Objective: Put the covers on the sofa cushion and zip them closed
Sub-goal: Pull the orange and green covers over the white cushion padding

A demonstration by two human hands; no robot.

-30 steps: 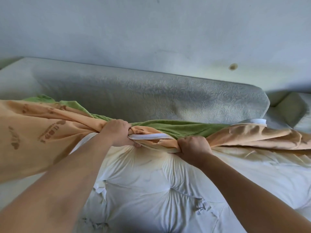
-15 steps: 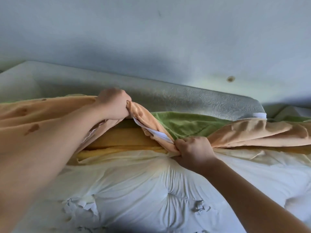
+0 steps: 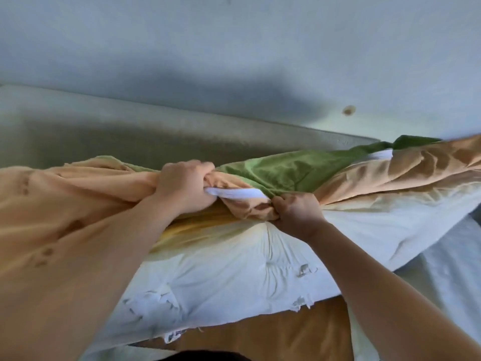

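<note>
The white tufted sofa cushion [image 3: 234,269] lies flat across the lower centre of the view, its near edge frayed in several spots. The orange cushion cover [image 3: 65,204], printed with brown marks, is gathered along the far edge of the cushion; it drapes over the cushion's left portion and runs off to the right. A green panel [image 3: 286,170] of the cover shows on the far side, between the two hands and beyond. A white zipper tape [image 3: 239,192] spans the gap between the hands along the cover's open edge.

Left hand [image 3: 184,186]: clenched, grasping a bunch of the orange cover together with the left end of the white tape.

Right hand [image 3: 296,213]: clenched, grasping the gathered orange edge of the cover, touching the top face of the cushion.

Yellow lining [image 3: 197,225] is visible in the cover's mouth below the left hand.

Behind the cushion stands the grey textured sofa backrest [image 3: 130,136], with a pale wall [image 3: 234,48] above it. A brown surface [image 3: 273,332] shows under the cushion's near edge.
</note>
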